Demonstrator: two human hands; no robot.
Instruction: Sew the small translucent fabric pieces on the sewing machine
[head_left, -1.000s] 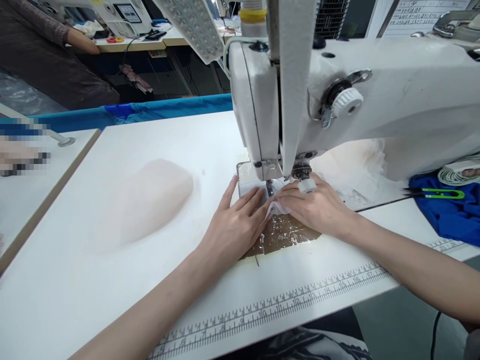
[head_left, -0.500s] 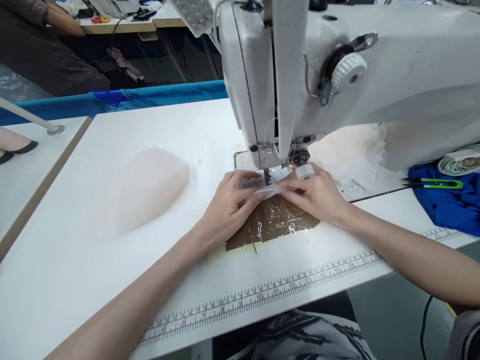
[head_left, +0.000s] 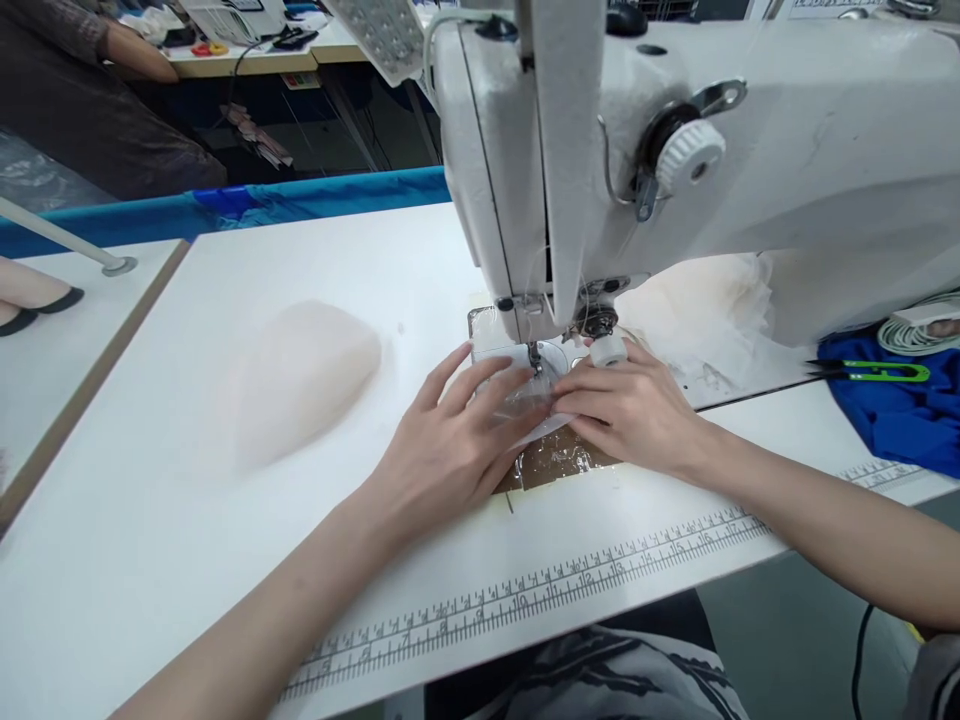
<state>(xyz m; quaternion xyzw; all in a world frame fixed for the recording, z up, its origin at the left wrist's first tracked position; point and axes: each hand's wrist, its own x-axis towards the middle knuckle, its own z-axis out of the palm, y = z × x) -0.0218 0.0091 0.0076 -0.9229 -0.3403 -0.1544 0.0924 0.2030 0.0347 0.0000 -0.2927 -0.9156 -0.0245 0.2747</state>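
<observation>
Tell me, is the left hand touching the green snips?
Apart. The head view shows the right hand between the left hand and the green snips.

Sheer white fabric (head_left: pixel 553 426) partly hidden beneath bare left hand (head_left: pixel 457 430); bare right hand's (head_left: pixel 637 410) grip on it unclear. Bulky white sewing machine (head_left: pixel 795 130) cut off rightward; dark-clothed co-worker (head_left: pixel 82 110), upper left, cut off.

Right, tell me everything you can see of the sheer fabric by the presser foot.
The sheer fabric is whitish, thin and see-through. It lies at the presser foot, its near edge curving over the shiny brown sheet. Fingers of the left grip and right grip touch it from either side, hiding parts. Whether it runs under the foot is unclear.
</observation>
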